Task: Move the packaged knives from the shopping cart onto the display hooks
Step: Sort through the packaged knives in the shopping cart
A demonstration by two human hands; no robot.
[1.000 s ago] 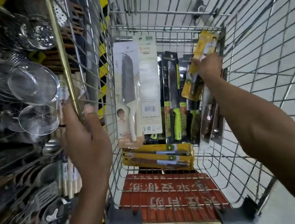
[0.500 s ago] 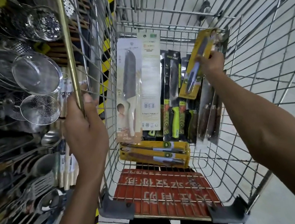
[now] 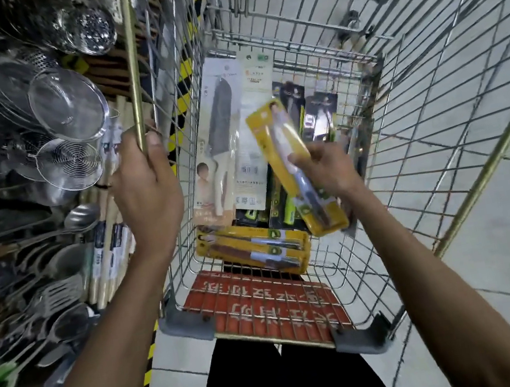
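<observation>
The right hand (image 3: 327,171) grips a yellow knife pack (image 3: 293,166) above the shopping cart (image 3: 436,115); the left hand (image 3: 145,191) is clenched on the cart's rail (image 3: 131,62). The pack may catch on the wire wall or slip from the fingers. More packaged knives (image 3: 253,251) lie in the cart.

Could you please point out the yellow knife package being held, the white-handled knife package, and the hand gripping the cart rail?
yellow knife package (image 3: 275,142): head view, upper card.
white-handled knife package (image 3: 224,120): head view, blade.
left hand (image 3: 145,191): head view, back of hand.
</observation>
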